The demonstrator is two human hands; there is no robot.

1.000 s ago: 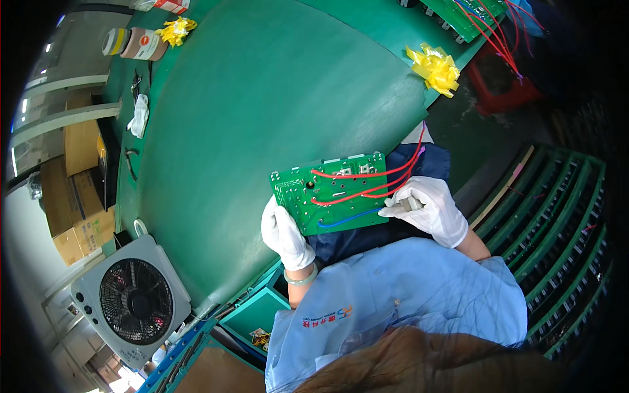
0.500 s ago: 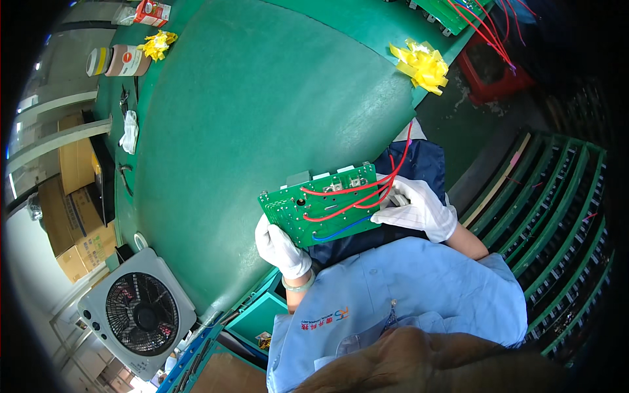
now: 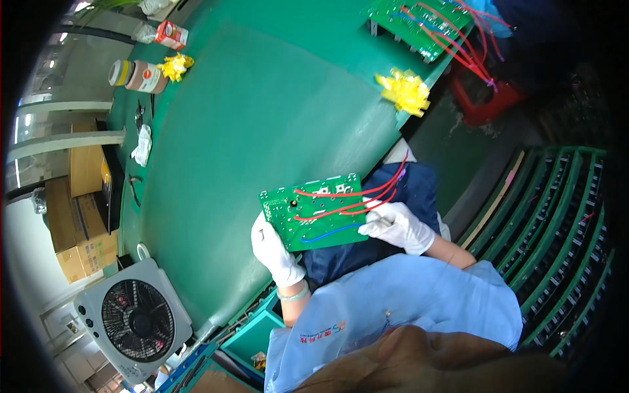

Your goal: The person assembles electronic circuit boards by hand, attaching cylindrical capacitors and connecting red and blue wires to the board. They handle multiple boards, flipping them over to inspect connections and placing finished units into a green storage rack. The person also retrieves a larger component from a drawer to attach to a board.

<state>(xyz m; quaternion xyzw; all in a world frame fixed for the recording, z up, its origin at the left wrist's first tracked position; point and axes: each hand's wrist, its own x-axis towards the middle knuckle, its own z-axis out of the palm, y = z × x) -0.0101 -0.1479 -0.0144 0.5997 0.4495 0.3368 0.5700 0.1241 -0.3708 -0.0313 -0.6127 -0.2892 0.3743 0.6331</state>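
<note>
A green circuit board (image 3: 316, 213) is held over the near edge of the table, its soldered face towards me. Several red wires (image 3: 341, 194) run across it and past its right side. Lower on the board lies a blue wire (image 3: 331, 232). My left hand (image 3: 275, 255), in a white glove, is closed on the board's left edge and lower left corner. Also gloved, my right hand (image 3: 398, 226) is closed at the right edge, its fingertips where the blue wire ends. Whether they pinch the wire as well as the board cannot be made out.
The green table (image 3: 223, 131) stretches ahead. Another wired board (image 3: 419, 29) and a yellow tape bundle (image 3: 405, 93) sit far right. Jars (image 3: 144, 77), a white glove (image 3: 142, 145) and hand tools line the left. A box fan (image 3: 137, 321) stands near left; green racks (image 3: 544, 242) are at right.
The board has tipped, so the parts behind its far edge show less. My right hand has moved slightly left and down with it. The whole view has shifted a little.
</note>
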